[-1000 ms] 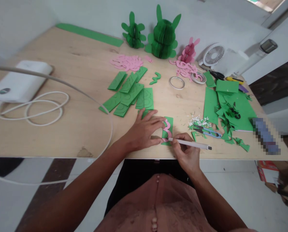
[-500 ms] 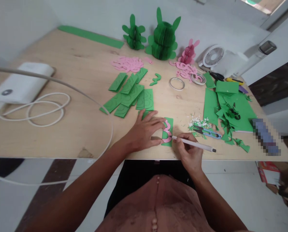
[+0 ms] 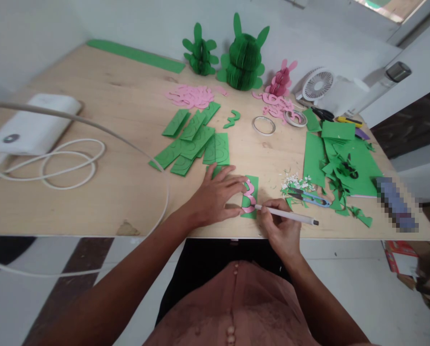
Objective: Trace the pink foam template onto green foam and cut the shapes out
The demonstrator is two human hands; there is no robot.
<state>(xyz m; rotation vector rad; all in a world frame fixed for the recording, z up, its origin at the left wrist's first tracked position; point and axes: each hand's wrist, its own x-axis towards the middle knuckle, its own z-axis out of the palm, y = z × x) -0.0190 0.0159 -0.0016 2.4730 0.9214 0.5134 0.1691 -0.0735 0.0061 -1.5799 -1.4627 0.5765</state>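
Head cam: pink cutout (image 3: 250, 196) under L hand (image 3: 218, 196) fingertips, R hand (image 3: 278, 223) w/ pen (image 3: 290, 215).

We have: pale wall (image 3: 135, 24), far; wooden table (image 3: 103, 192); white-and-brown floor (image 3: 128, 259), near; window (image 3: 391, 6), far right.

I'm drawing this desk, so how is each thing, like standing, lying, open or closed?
Left hand: fingers spread, touching the pink cutout
Right hand: closed around the white pen
White pen: tilted, tip by the pink cutout
Pink cutout: flat on green paper
Big green figure: standing
Blue snips: lying down
Fan: upright, can't tell if on
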